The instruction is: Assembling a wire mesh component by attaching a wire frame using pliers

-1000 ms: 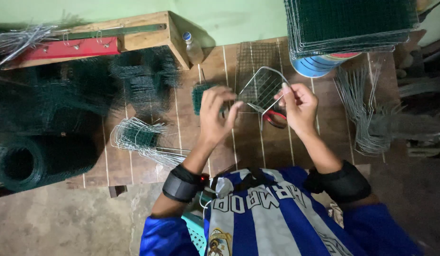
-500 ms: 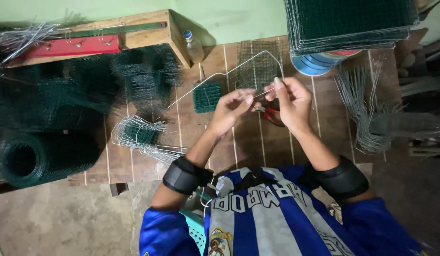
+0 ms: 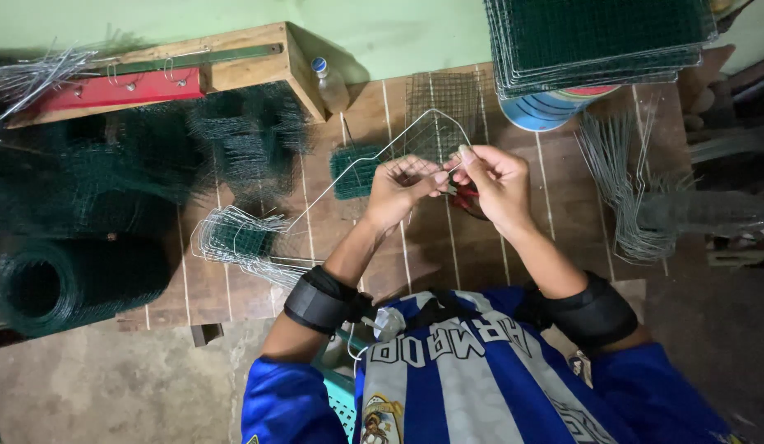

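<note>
Over a wooden table (image 3: 563, 189), the left hand (image 3: 402, 191) and right hand (image 3: 495, 182) together pinch a bent wire frame (image 3: 374, 156), their fingers hiding its near end and half-covering a red tool (image 3: 468, 200).

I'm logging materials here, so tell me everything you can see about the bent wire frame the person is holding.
The bent wire frame is thin, bare, silvery metal wire shaped into an open loop with rounded corners. It is held above the wooden plank table, tilted. The left hand and right hand pinch it together at its near end.
</note>
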